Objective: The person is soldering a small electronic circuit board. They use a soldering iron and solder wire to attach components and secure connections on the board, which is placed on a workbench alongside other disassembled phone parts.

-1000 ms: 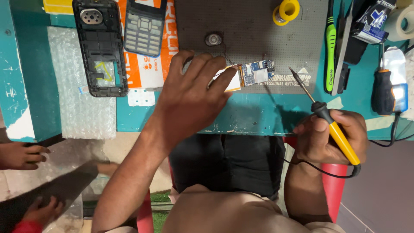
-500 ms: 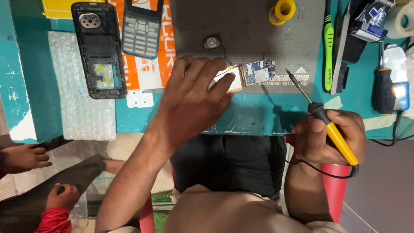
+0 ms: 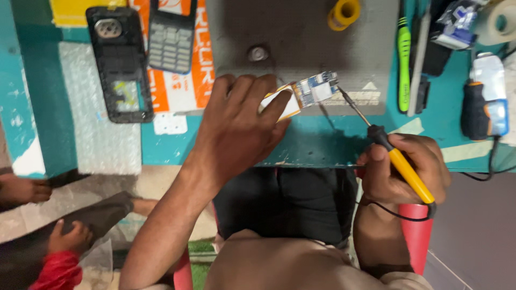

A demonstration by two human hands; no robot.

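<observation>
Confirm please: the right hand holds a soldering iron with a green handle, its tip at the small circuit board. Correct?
Not quite. In the head view the right hand holds a soldering iron with a yellow handle, not green; its tip is at the small circuit board.
</observation>
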